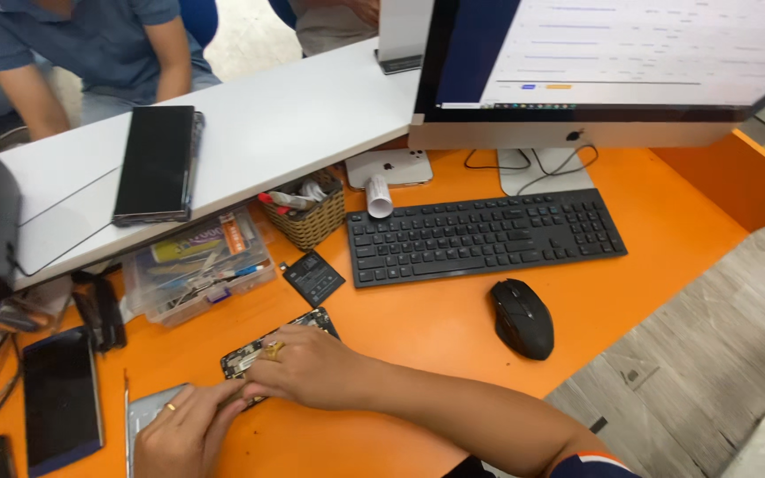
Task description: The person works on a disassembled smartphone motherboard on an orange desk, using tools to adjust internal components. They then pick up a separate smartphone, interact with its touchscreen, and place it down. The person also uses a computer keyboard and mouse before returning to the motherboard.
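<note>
I see an opened phone [263, 352] lying near the front edge of the orange desk [436, 327], left of centre, back cover off: dark circuit board with small metal parts exposed, though both hands cover most of it. My right hand [312, 365] lies over its lower half, fingers pressed together and curled down onto the board; a ring shows on one finger. My left hand [189, 427] meets it at the phone's near end, fingertips [232, 409] bunched on the edge; I cannot tell whether they pinch anything. A flat black battery [313, 276] lies just behind the phone, matte and rectangular. Further back sit a clear plastic parts box [198, 264], a small woven basket [309, 217], a black keyboard [484, 235] and a glossy black mouse [521, 317]. A dark phone [61, 398] lies face up at the left edge, partly cut off. A monitor [604, 66] stands at the back, its top out of frame.
</note>
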